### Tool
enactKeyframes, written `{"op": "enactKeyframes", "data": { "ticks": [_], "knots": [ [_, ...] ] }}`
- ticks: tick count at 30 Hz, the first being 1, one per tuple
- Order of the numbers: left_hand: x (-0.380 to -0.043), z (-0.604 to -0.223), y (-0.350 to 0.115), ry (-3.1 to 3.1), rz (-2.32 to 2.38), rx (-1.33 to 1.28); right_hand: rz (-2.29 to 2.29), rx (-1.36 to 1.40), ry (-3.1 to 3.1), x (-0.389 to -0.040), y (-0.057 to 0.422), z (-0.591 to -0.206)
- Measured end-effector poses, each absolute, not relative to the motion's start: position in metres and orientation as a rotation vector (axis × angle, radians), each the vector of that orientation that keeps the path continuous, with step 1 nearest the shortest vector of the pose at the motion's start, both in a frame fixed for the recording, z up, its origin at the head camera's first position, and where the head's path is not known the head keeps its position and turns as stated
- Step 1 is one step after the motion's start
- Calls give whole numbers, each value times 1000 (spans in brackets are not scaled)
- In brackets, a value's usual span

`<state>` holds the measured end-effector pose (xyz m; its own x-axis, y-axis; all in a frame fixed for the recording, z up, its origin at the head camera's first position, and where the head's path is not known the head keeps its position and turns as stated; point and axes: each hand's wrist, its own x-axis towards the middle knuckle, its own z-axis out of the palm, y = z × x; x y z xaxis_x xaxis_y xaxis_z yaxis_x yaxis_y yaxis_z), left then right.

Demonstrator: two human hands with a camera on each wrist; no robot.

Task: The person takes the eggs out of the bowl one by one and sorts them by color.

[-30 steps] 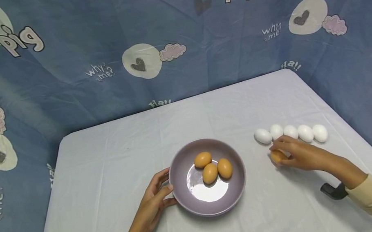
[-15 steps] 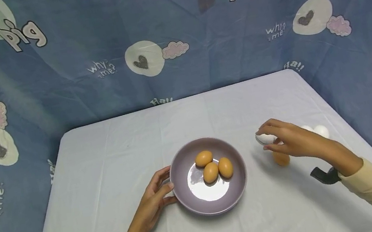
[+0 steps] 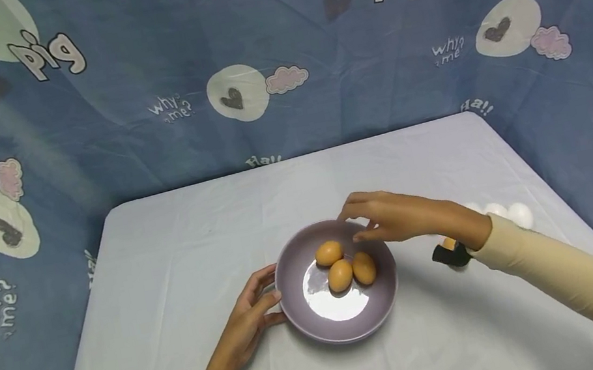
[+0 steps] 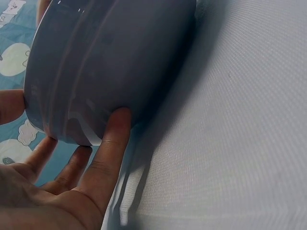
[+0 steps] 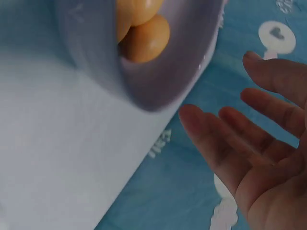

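A mauve bowl (image 3: 302,316) stands on the white-covered table with three brown eggs (image 3: 340,276) inside. My left hand (image 3: 248,316) holds its left side: the thumb is at the rim and the fingers spread along the outer wall, as the left wrist view shows. Over the bowl's upper right rim is my right hand (image 3: 388,215), its fingers loosely bent. The right wrist view shows that hand with nothing in its fingers, apart from the bowl. Another brown egg (image 3: 448,243) lies right of the bowl, mostly behind the right wrist's black camera mount.
Several white eggs (image 3: 520,216) lie in a row at the right, partly hidden by my right forearm and sleeve (image 3: 550,272). A blue printed cloth (image 3: 269,31) hangs behind the table (image 3: 208,227) and along its sides.
My right hand has left the brown egg at the right, passed over the leftmost white egg and come left to the bowl's rim. My left hand stays on the bowl.
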<state>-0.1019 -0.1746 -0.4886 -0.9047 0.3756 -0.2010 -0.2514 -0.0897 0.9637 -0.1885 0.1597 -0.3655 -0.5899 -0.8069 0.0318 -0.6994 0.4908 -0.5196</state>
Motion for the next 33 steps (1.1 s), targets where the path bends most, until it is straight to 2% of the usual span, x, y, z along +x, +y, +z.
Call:
{"op": "enactKeyframes", "data": {
  "ticks": [8,21,33],
  "knots": [
    [-101,-488,-174,1788,2037,120,-605,-1302,2496,-197,125,-375],
    [-100,-489,-173,1794,2041,119,-494,-1109,2428,-200,90,-398],
    [-99,-487,-174,1792,2041,136,-389,-1258,2428,-196,72,-411]
  ]
}}
